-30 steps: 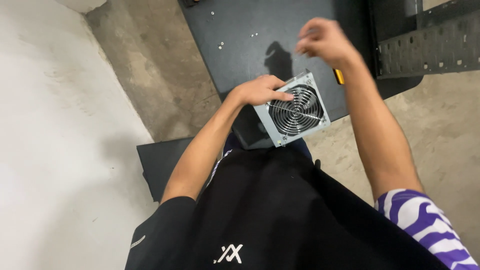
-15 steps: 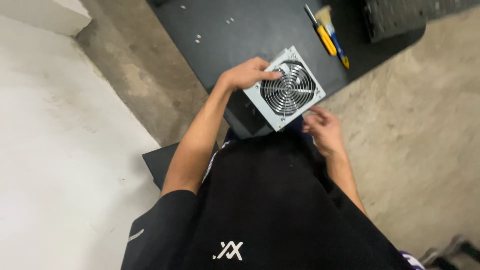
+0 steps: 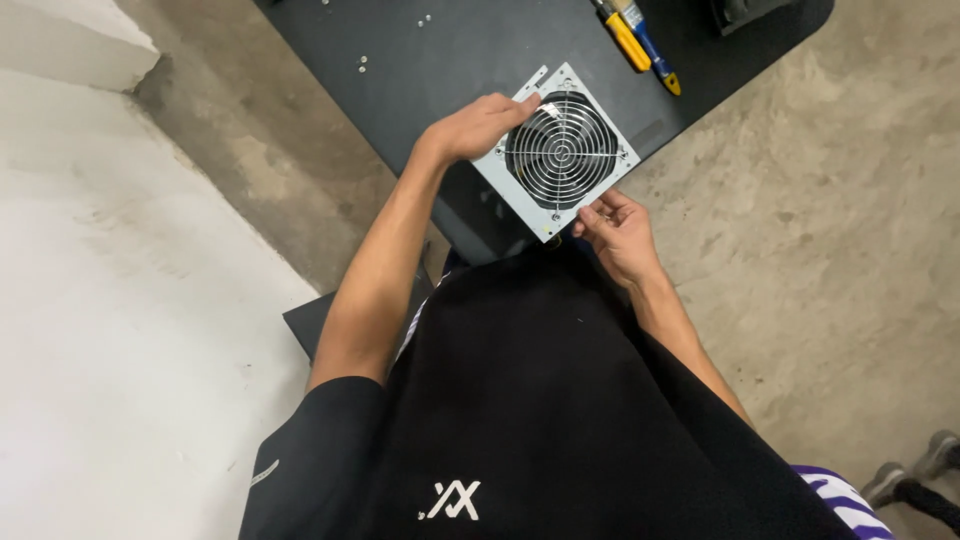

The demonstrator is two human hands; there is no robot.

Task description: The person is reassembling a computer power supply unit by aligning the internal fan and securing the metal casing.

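— Concrete floor [image 3: 830, 250] fills most of the view, grey and rough, with a pale painted strip toward nine o'clock. What sits on it?

— The black counter [image 3: 450, 60], running across twelve o'clock. Below it, at six, is the person's own black shirt.

— And on the counter?

— A grey metal power supply unit [image 3: 558, 152] with a round wire fan grille, lying flat near the counter's near edge, a little right of centre.

— Who has hold of it?

— Both hands. The left hand [image 3: 478, 128] lies on the unit's ten o'clock corner, fingers loosely spread over the edge, so its grip is open, pressing rather than pinching. The right hand [image 3: 615, 228] is at the unit's five o'clock corner, fingertips drawn together against the lower edge; whether that grip actually pinches the casing I cannot tell.

— Anything smaller?

— A yellow-handled screwdriver [image 3: 624, 38] and a blue-handled tool [image 3: 650, 50] lie side by side at one o'clock, well apart from the hands. A few small screws [image 3: 362, 66] are scattered at eleven.
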